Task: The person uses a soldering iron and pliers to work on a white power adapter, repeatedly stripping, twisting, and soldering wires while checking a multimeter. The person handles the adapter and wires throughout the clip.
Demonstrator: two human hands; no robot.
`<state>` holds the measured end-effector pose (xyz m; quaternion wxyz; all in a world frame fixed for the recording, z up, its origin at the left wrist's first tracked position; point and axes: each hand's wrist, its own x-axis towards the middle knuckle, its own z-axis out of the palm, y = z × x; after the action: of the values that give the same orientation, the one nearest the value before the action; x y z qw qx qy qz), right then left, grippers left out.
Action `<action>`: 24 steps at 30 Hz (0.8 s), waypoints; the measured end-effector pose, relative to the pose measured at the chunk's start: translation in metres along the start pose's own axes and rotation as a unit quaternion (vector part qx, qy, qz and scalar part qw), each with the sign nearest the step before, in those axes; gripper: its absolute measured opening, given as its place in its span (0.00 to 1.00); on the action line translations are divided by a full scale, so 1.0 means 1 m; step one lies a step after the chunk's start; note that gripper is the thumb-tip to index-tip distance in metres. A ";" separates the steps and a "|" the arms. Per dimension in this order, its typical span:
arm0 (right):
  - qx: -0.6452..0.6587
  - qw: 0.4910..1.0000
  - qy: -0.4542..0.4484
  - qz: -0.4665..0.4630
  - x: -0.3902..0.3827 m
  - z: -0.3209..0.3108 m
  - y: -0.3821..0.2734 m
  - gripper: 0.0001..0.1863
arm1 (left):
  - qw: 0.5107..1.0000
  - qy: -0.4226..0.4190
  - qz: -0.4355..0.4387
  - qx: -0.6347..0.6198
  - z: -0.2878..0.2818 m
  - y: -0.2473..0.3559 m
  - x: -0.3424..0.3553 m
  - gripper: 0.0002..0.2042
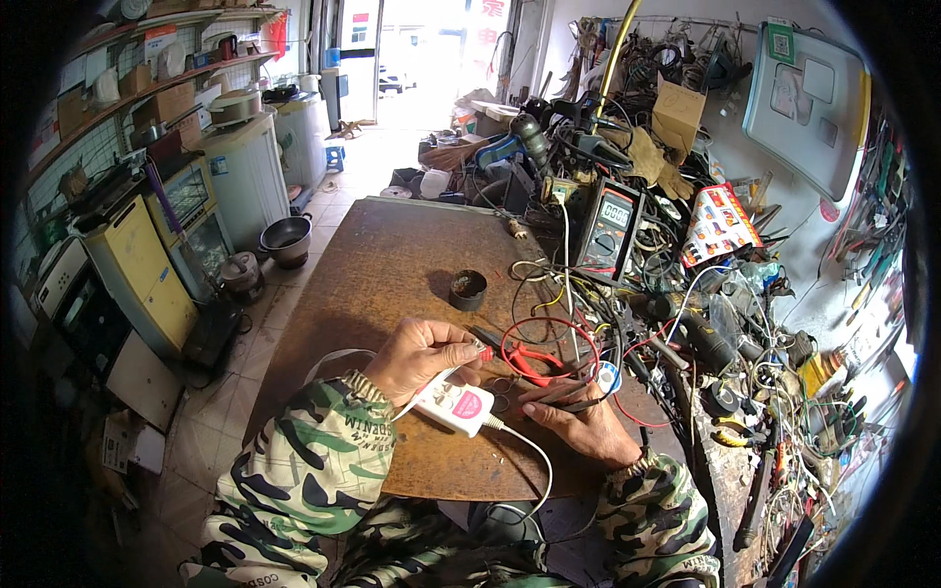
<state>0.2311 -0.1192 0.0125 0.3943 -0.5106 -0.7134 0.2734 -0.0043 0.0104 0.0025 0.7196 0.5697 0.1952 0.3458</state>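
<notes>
Brown tabletop (pixel 382 265); my left hand (pixel 420 361) pinches small red piece (pixel 486 353), right hand (pixel 585 423) apart, gripping dark tool (pixel 563 396); steady pinch helps

- Doorway (pixel 421 73): open, at the far end; admits bright daylight.
- Floor (pixel 230 416): pale square tiles.
- Worktop (pixel 358 255): brown, surface worn.
- Shelf (pixel 123 104): loaded, runs along the left side.
- Cabinet (pixel 142 284): yellow, stands at left.
- Right wall (pixel 804 237): pale; cables (pixel 676 51) hang high.
</notes>
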 end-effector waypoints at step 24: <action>0.479 0.868 0.129 0.039 0.079 -0.015 -0.022 0.11 | 1.000 -0.022 -0.008 -0.009 0.003 0.000 0.002 0.09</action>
<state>0.2187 -0.0517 0.0608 0.6680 -0.3174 -0.4171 0.5282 -0.0010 0.0097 0.0036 0.7315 0.5690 0.1814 0.3290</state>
